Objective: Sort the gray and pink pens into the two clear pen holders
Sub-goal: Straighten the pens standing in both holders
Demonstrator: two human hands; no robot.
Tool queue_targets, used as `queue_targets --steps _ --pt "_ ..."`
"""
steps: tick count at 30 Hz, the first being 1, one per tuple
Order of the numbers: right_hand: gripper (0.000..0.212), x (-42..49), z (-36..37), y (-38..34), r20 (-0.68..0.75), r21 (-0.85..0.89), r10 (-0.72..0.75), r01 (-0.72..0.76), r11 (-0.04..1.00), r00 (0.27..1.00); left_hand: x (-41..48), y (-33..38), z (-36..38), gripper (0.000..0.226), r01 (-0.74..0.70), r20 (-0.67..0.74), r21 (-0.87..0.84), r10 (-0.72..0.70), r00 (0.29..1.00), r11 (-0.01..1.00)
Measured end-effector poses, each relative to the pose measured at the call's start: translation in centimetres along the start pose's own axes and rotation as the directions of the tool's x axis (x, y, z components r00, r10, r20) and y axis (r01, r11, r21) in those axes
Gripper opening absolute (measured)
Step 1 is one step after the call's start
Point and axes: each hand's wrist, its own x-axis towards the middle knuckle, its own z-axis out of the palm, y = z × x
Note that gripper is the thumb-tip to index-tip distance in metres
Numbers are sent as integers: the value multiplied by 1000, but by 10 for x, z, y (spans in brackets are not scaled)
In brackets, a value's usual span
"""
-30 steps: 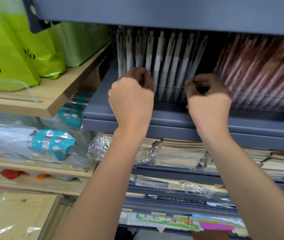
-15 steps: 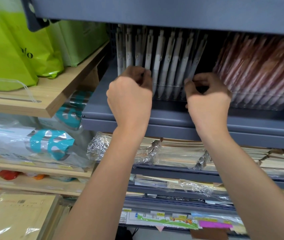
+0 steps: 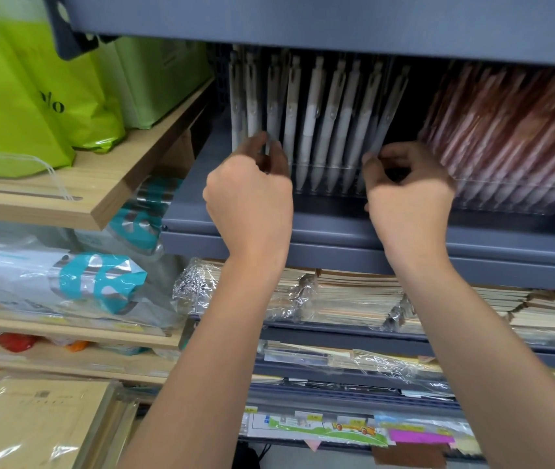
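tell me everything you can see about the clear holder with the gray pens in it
The clear pen holder is a low transparent tray, plastic by its look, sitting on the blue-gray shelf left of the one with pink pens. A row of gray pens stands in it tips down, the rightmost leaning. Its front wall shows between the left hand and right hand, which cover its ends and pinch the end pens.

1. The left hand pinches the gray pens at the row's left end.
2. The right hand curls at the row's right end; grip unclear.
3. The pink pens fill the adjacent clear holder.
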Motion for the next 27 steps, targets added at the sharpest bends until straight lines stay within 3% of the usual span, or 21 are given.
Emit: queue_targets --steps 16,21,24,27 --pt "7 -1 0 1 -6 -3 -5 5 1000 1000 2 3 -2 9 31 0 -44 -31 1000 999" --pt "8 -1 0 1 -25 -4 -15 15 1000 1000 -3 7 0 11 -14 -40 -154 8 999 988" --pt "2 -1 1 1 -44 1 -27 27 1000 999 -6 14 8 16 -111 25 -69 113 993 991" --pt "4 0 1 1 -47 9 -25 25 1000 999 -5 15 15 20 -106 51 12 105 993 994"
